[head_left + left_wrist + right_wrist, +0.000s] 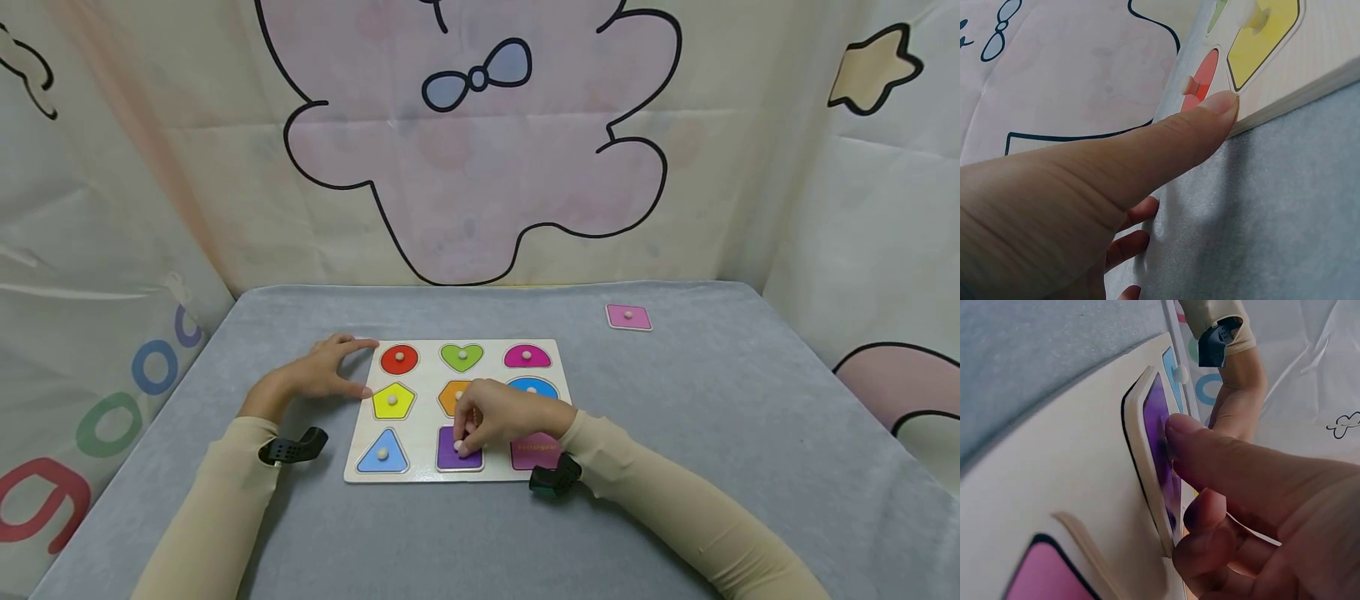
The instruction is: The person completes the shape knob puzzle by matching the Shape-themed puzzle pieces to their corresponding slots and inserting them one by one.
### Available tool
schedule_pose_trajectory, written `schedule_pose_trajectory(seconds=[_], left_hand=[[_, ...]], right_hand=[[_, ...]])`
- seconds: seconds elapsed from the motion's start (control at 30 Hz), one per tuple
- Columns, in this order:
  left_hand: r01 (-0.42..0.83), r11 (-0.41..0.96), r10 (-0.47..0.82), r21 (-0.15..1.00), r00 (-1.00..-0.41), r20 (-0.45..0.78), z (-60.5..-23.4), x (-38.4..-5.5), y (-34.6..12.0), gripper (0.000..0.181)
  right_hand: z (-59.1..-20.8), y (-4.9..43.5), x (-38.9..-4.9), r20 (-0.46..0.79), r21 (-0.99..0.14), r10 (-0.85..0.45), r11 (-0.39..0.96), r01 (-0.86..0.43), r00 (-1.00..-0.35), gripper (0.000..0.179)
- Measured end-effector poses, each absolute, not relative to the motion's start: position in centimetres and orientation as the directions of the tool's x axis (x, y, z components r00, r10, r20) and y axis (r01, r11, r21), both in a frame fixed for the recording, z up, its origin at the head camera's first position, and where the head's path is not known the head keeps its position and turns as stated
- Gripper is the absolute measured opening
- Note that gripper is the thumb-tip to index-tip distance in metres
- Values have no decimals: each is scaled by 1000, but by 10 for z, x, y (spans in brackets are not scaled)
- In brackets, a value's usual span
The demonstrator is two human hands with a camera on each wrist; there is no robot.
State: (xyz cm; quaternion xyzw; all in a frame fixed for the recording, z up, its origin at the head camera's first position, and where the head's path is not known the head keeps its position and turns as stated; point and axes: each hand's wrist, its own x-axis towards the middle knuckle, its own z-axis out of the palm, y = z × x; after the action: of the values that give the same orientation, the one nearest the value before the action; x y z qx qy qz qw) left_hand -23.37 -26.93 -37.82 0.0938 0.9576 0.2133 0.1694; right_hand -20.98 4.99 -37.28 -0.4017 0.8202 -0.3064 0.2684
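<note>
A white wooden puzzle board (427, 417) with several colourful knobbed shapes lies on the cloth. My right hand (506, 411) pinches the small knob of the purple square piece (470, 460) between thumb and fingertips. In the right wrist view that purple piece (1155, 428) stands slightly proud of its slot, with a dark edge showing beside it. My left hand (318, 369) is spread at the board's left side, index fingertip at the far corner. Its thumb (1210, 109) rests on the board's rim beside the yellow pentagon (1266, 37). The right hand hides part of the orange hexagon (450, 396).
A pink rectangle piece (628, 317) with a knob lies apart at the table's back right. The pink slot (534, 452) at the board's near right has no knob. Grey cloth (420, 542) covers the table, with printed curtains (480, 167) behind and at both sides.
</note>
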Motion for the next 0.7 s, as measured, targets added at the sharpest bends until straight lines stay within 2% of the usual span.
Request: schedule_pose_trajectory(seconds=[0.7], left_hand=[[106, 897, 244, 428, -928, -282, -377, -234, -269, 91]], right_hand=[[-373, 49, -207, -196, -735, -820, 486, -473, -537, 9]])
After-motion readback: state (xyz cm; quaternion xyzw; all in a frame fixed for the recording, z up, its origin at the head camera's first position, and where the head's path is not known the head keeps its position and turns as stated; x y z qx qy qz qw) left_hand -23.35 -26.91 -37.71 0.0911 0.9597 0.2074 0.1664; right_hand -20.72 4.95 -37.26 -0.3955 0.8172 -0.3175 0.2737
